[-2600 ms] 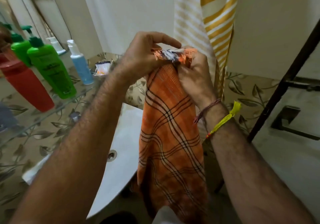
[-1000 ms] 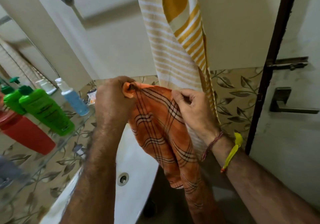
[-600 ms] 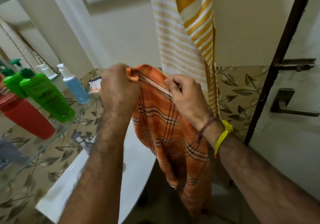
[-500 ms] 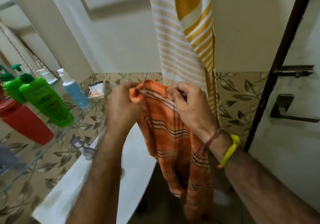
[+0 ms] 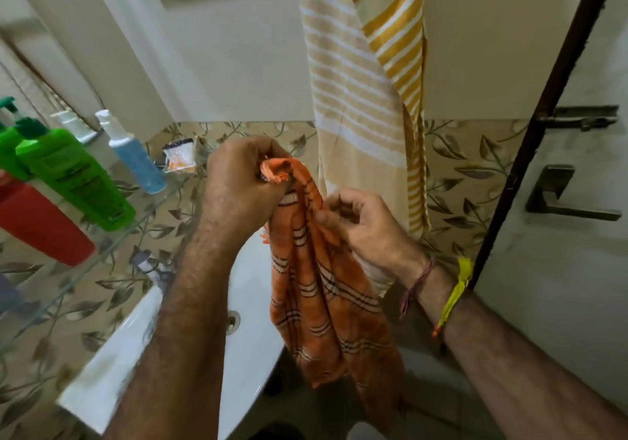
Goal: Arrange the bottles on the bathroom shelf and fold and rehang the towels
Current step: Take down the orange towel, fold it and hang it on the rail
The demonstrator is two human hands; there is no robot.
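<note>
An orange checked towel (image 5: 326,290) hangs bunched in front of me over the sink. My left hand (image 5: 241,181) grips its gathered top corner in a fist. My right hand (image 5: 356,222) sits just lower and to the right, fingers curled and pinching a fold of the same towel. Behind them a yellow and white striped towel (image 5: 360,93) hangs down the wall. On the glass shelf (image 5: 102,256) at the left stand a green bottle (image 5: 74,174), a red bottle (image 5: 37,229) and a small blue bottle (image 5: 136,161).
A white sink (image 5: 251,307) lies below my arms. A small packet (image 5: 180,157) rests at the shelf's far end. A mirror is at the far left. A door with a dark handle (image 5: 564,201) and latch stands at the right.
The towel's top edge, spread between both hands earlier, is now bunched together. My left hand holds the gathered corner higher and my right hand has dropped lower on the cloth.
</note>
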